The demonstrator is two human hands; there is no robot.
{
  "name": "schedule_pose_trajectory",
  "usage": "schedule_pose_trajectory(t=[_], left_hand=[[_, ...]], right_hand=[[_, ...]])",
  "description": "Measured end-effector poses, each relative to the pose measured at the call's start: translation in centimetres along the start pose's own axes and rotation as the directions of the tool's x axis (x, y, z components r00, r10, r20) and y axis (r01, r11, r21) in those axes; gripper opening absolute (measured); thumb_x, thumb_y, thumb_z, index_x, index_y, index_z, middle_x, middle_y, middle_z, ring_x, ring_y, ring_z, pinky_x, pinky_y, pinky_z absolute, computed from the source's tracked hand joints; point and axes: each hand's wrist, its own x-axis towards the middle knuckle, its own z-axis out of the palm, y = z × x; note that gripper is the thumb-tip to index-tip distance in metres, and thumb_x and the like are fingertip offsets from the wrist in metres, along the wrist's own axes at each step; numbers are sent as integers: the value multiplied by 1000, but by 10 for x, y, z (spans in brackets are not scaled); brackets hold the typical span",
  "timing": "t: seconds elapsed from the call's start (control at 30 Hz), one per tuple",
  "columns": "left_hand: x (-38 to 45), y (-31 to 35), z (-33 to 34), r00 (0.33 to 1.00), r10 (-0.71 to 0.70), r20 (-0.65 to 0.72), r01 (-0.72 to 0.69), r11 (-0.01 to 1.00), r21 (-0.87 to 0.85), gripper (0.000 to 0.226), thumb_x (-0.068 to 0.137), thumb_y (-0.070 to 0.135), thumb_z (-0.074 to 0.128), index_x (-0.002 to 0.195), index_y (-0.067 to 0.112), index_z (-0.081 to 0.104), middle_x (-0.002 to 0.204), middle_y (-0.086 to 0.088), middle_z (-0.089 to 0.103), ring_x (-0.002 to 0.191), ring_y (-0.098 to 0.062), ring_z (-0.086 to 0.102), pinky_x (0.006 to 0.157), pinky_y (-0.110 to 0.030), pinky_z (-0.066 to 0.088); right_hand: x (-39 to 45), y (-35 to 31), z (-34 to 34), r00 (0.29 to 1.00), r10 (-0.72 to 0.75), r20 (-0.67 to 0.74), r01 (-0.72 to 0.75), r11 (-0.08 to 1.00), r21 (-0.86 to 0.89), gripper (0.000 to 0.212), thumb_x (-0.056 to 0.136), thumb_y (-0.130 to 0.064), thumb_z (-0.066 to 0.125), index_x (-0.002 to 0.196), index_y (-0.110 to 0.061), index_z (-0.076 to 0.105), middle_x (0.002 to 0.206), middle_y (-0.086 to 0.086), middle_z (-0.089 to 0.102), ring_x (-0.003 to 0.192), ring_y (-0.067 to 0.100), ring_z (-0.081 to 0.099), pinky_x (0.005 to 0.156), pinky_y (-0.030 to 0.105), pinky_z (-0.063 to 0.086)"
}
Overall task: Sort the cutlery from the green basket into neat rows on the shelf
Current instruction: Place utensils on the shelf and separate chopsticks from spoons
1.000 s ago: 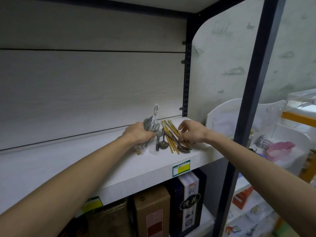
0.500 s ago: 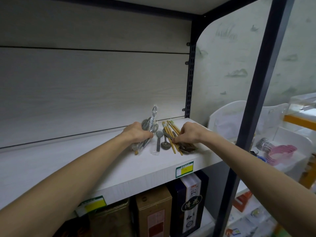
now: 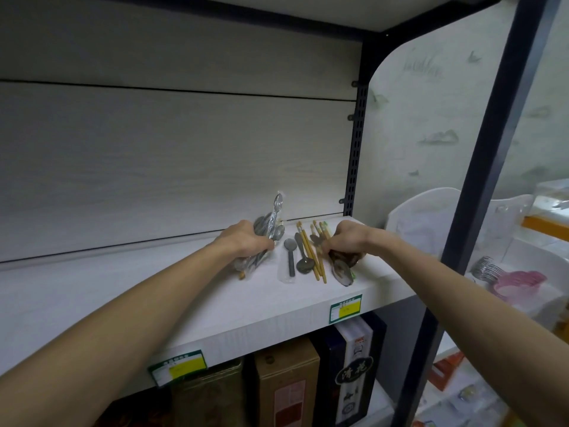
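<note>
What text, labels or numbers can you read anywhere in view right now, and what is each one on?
"清花": white characters in an oval on the dark blue box under the shelf.
Green-and-yellow price tag on the shelf's front edge: print too small to read.
Second price tag, further left on that edge: blurred, unreadable.
Brown box: its red label is too blurred to read.
Nothing readable on the cutlery.

Hands [image 3: 246, 243] on shelved cutlery [image 3: 303, 257]
</note>
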Motion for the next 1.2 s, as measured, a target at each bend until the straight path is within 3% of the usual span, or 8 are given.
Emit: schedule_pose_trajectory(t=[0.13, 0.23, 0.33, 0.53, 0.8, 0.93, 1.07, 1.2], left_hand=[[-1, -1, -2, 1000, 8, 3, -8, 1000, -7, 39, 78, 52, 72, 87, 17, 59, 83, -2, 64, 86, -25, 66, 71, -30, 49], [-1, -3, -3, 1000, 8, 7, -8, 1000, -15, 36, 80, 51, 72, 85, 18, 60, 82, -2, 66, 83, -23, 66, 73, -32, 51], [-1, -7, -6, 1000, 5, 5, -5, 1000, -27, 35, 79, 51, 73, 82, 18, 60, 82, -3, 67, 80, -23, 66, 75, -33, 53], [-2, -21, -14, 1000, -25, -4, 25, 999, -22, 37, 76, 51, 75, 81, 18, 59, 82, -2, 65, 82, -22, 65, 76, -33, 52], [-4, -24, -15, 1000, -29, 3, 29, 999, -14, 36, 77, 52, 74, 79, 19, 58, 80, -1, 63, 86, -25, 65, 77, -32, 51], [-9, -23, -16, 1000, -23, 13, 23, 1000, 9, 36, 78, 51, 75, 79, 20, 56, 83, -3, 64, 85, -25, 65, 77, -32, 52], [-15, -30, -23, 998, -25, 53, 27, 999, -23, 33, 76, 46, 79, 81, 19, 62, 91, -7, 71, 88, -26, 68, 79, -31, 55], [-24, -43, -34, 996, -39, 77, 44, 996, -74, 32, 77, 38, 81, 92, 14, 68, 90, -6, 71, 81, -23, 67, 74, -29, 54]], right_hand=[[-2, -16, -2, 987, -120, -111, 117, 993, -29, 35, 101, -26, 46, 72, -9, 53, 68, 12, 53, 53, 23, 45, 44, 27, 36], [-2, -38, 2, 984, -165, -71, 162, 985, -51, 32, 102, -22, 43, 74, -9, 51, 68, 12, 54, 48, 21, 44, 39, 23, 32], [2, -49, 16, 990, -142, -2, 142, 987, -80, 27, 100, -22, 49, 77, -10, 55, 70, 6, 57, 60, 22, 52, 50, 25, 40], [6, -52, 31, 991, -82, -108, 58, 977, -206, 28, 94, -39, 62, 88, -12, 57, 88, 4, 60, 84, 24, 56, 73, 32, 43], [3, -66, 30, 997, -50, -55, 36, 970, -242, 39, 89, -48, 62, 99, -11, 58, 103, 6, 59, 99, 27, 56, 85, 34, 44], [3, -68, 31, 999, -41, 30, 46, 973, -225, 30, 91, -42, 63, 90, -14, 55, 97, 6, 60, 85, 23, 58, 71, 32, 46], [-5, -80, 34, 985, -97, 139, 129, 962, -240, 31, 92, -40, 65, 98, -11, 58, 92, 8, 64, 75, 21, 59, 63, 29, 48], [-6, -97, 46, 977, -133, 166, 167, 963, -210, 30, 89, -40, 67, 89, -11, 57, 81, 9, 61, 63, 22, 53, 53, 26, 40]])
